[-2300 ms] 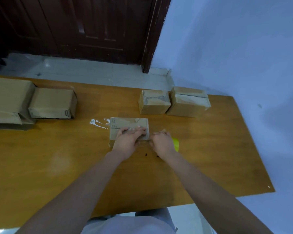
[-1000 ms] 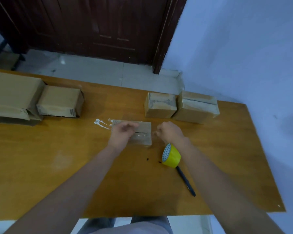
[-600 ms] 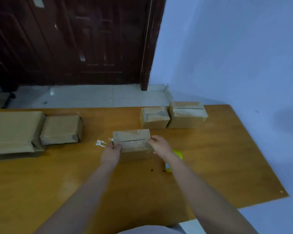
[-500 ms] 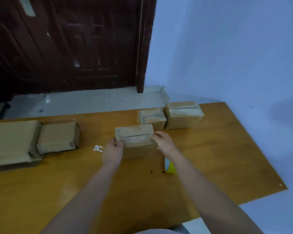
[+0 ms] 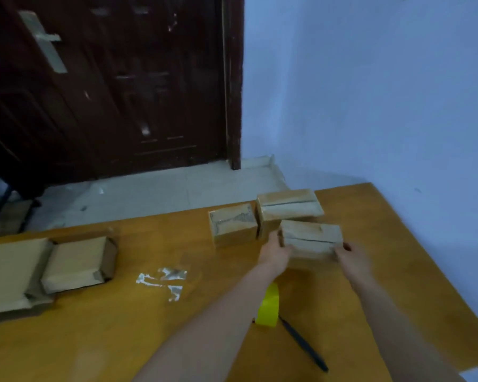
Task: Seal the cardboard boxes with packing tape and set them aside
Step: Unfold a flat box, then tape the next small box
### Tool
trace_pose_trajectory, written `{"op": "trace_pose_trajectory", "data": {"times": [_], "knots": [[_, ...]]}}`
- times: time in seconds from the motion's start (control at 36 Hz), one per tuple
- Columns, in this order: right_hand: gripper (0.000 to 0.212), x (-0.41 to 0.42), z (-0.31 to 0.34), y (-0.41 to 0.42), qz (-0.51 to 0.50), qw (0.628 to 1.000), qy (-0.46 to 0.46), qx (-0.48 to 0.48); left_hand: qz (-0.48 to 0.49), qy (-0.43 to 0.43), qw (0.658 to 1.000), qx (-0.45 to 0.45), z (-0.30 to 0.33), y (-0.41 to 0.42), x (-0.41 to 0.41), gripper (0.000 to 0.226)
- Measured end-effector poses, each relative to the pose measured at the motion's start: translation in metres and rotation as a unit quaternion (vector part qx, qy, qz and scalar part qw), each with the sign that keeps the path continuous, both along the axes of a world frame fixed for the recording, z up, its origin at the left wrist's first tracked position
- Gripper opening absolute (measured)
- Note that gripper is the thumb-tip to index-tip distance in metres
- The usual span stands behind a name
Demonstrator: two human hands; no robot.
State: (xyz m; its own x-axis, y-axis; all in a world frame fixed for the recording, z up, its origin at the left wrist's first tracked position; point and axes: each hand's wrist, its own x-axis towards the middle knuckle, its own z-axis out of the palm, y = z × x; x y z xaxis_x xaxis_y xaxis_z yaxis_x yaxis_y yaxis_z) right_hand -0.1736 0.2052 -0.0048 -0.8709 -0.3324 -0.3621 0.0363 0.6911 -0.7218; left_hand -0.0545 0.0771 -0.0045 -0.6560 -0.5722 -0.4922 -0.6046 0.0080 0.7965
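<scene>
The box [image 5: 311, 239] is gripped at its ends, left hand [image 5: 276, 251] and right hand [image 5: 352, 257] both curled around it, arms outstretched; two boxes [image 5: 260, 219] sit just beyond.

The table [image 5: 100, 334] is smooth orange-brown wood with a faint sheen, and on it, left of the yellow tape roll [image 5: 268, 307] with its slick plastic-looking surface, lie shiny crinkled scraps of clear tape [image 5: 166, 279]. The held box [image 5: 311, 239], at the table's far side, is matt brown cardboard with a glossy strip over its top. Beyond the table stands a dark varnished wooden door [image 5: 108, 78] with a dull metal handle [image 5: 43, 40]
</scene>
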Motion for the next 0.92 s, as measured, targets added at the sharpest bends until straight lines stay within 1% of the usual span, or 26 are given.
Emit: {"op": "trace_pose_trajectory", "data": {"times": [0.08,0.17,0.22,0.28,0.31,0.33,0.39,0.42,0.47,0.56,0.61,0.64,0.69,0.78,0.86,0.92], "knots": [[0.036,-0.017,-0.026,0.006,0.025,0.999,-0.014,0.042,-0.032,-0.049,0.998,0.031,-0.014,0.006,-0.017,0.051],[0.037,-0.025,-0.047,0.008,0.063,0.996,-0.014,0.066,-0.047,-0.102,0.993,0.029,-0.026,0.009,-0.021,0.050],[0.038,-0.030,-0.052,0.008,0.067,0.995,-0.011,0.079,-0.046,-0.113,0.992,0.027,-0.030,0.010,-0.019,0.052],[0.046,-0.037,-0.053,0.004,0.058,0.990,-0.003,0.128,-0.037,-0.113,0.992,0.031,-0.030,0.008,-0.015,0.057],[0.051,-0.038,-0.050,0.000,0.048,0.987,0.014,0.153,-0.036,-0.115,0.992,0.030,-0.029,0.005,-0.014,0.060],[0.055,-0.037,-0.046,-0.005,0.040,0.984,0.051,0.165,-0.039,-0.119,0.992,0.026,-0.025,0.002,-0.011,0.061],[0.049,-0.026,-0.027,-0.018,0.063,0.971,0.176,0.150,-0.036,-0.119,0.992,0.006,-0.016,-0.006,-0.004,0.058],[0.044,-0.019,-0.016,-0.027,0.087,0.962,0.228,0.126,-0.031,-0.110,0.993,-0.004,-0.012,-0.012,0.000,0.056],[0.033,-0.001,0.005,-0.051,0.138,0.949,0.273,0.069,-0.018,-0.096,0.995,-0.023,0.001,-0.021,0.014,0.050],[0.023,0.034,0.030,-0.100,0.233,0.934,0.268,-0.039,-0.010,-0.097,0.993,-0.065,0.026,-0.040,0.044,0.040],[0.020,0.065,0.043,-0.135,0.289,0.921,0.252,-0.073,-0.009,-0.103,0.990,-0.099,0.041,-0.054,0.072,0.038],[0.021,0.078,0.047,-0.150,0.316,0.912,0.249,-0.074,-0.010,-0.116,0.986,-0.117,0.045,-0.061,0.084,0.038],[0.027,0.112,0.055,-0.182,0.391,0.890,0.225,-0.060,0.021,-0.155,0.979,-0.133,0.054,-0.081,0.123,0.035],[0.034,0.164,0.071,-0.227,0.498,0.843,0.201,-0.014,0.061,-0.187,0.969,-0.151,0.068,-0.113,0.187,0.035],[0.056,0.215,0.087,-0.268,0.571,0.799,0.190,0.012,0.118,-0.203,0.956,-0.174,0.084,-0.151,0.258,0.038],[0.064,0.248,0.097,-0.292,0.601,0.775,0.193,0.032,0.170,-0.202,0.946,-0.186,0.092,-0.176,0.303,0.036]]}}
